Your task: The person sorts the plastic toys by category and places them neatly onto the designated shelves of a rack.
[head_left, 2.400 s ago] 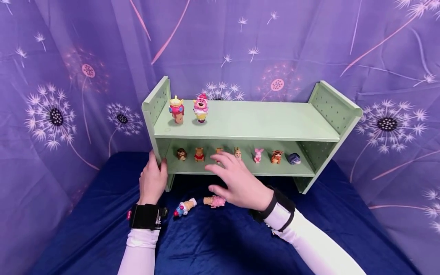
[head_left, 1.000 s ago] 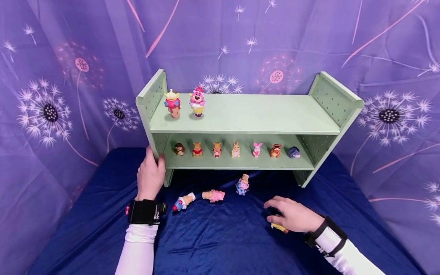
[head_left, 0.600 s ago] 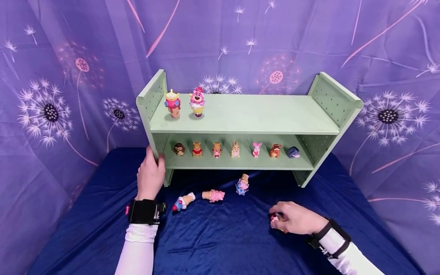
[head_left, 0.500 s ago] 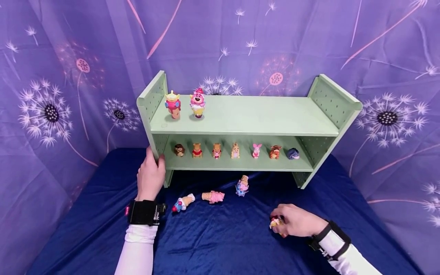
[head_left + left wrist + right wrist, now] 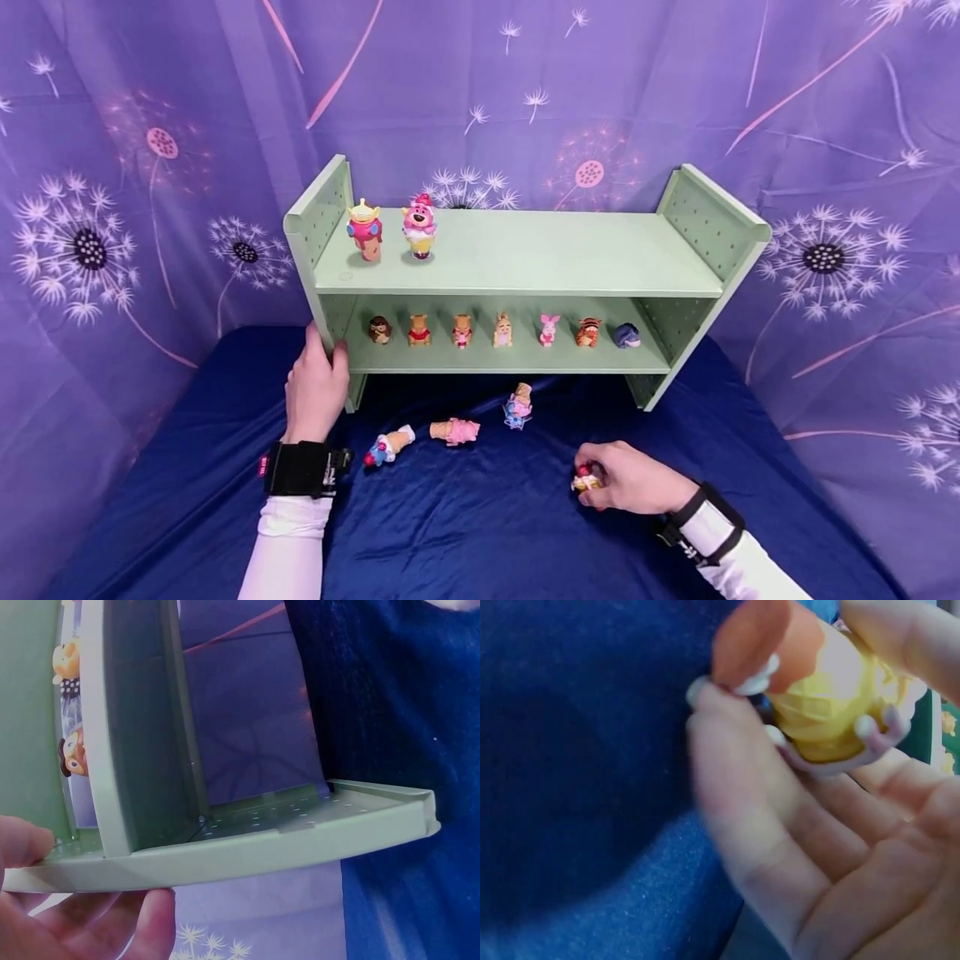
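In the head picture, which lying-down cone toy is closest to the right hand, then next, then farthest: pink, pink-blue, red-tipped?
1. Pink-blue cone: rightmost of the three.
2. Pink cone: middle.
3. Red-tipped cone: leftmost.

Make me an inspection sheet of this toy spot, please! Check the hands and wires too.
Surface: wrinkled dark blue cloth.
Job's things: green two-tier shelf; alien ice-cream figurine and pink bear ice-cream figurine standing on the upper tier; owl, Winnie-the-Pooh, another Pooh, Rabbit, Piglet, Tigger and Eeyore in a row on the lower tier; blue-and-white cone figurine, pink cone figurine and pink-and-blue cone figurine lying on the cloth.
Clutter: nothing seen.
Grippers: left hand grips the shelf's left side panel; right hand holds a yellow-and-orange figurine.
Cables: nothing seen.
Surroundings: purple dandelion-print curtain behind the shelf.
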`<state>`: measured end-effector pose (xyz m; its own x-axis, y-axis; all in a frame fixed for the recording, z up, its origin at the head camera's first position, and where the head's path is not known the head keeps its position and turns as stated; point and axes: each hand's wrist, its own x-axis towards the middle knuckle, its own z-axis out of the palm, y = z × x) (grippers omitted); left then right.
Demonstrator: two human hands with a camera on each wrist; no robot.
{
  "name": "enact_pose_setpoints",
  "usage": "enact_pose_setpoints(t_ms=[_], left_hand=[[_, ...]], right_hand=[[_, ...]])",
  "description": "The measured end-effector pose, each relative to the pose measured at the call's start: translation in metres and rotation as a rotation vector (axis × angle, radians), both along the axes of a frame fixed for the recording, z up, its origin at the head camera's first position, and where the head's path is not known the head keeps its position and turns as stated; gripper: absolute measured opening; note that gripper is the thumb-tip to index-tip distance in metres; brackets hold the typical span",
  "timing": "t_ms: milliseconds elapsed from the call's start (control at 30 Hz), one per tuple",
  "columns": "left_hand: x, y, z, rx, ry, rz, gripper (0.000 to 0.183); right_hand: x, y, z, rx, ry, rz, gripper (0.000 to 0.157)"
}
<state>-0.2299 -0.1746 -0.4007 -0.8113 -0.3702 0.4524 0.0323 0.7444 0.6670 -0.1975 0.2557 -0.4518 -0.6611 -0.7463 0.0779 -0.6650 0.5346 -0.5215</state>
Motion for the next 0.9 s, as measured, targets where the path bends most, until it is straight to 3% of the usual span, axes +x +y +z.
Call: enact_pose_setpoints(t_ms=[133, 367, 500, 733, 900], left_hand=[[0.001, -0.003, -0.001, -0.006, 0.003, -0.005, 0.044], [0.000, -0.003, -0.002, -0.012, 0.005, -0.004, 0.045], [0.000, -0.002, -0.001, -0.010, -0.001, -0.009, 0.045], [0.001, -0.002, 0.000, -0.011, -0.006, -0.009, 0.046], [0.002, -0.002, 0.000, -0.006, -0.013, -0.009, 0.046]], right_hand=[[-0.001, -0.005, -0.003, -0.018, 0.048, -0.030, 0.029], [-0.003, -0.010, -0.005, -0.048, 0.230, -0.016, 0.041], [-0.003, -0.012, -0.003, -0.103, 0.262, -0.019, 0.039], [-0.005, -0.019, 0.010, -0.094, 0.269, -0.076, 0.033], [-0.005, -0.028, 0.032, -0.086, 0.308, -0.081, 0.034]])
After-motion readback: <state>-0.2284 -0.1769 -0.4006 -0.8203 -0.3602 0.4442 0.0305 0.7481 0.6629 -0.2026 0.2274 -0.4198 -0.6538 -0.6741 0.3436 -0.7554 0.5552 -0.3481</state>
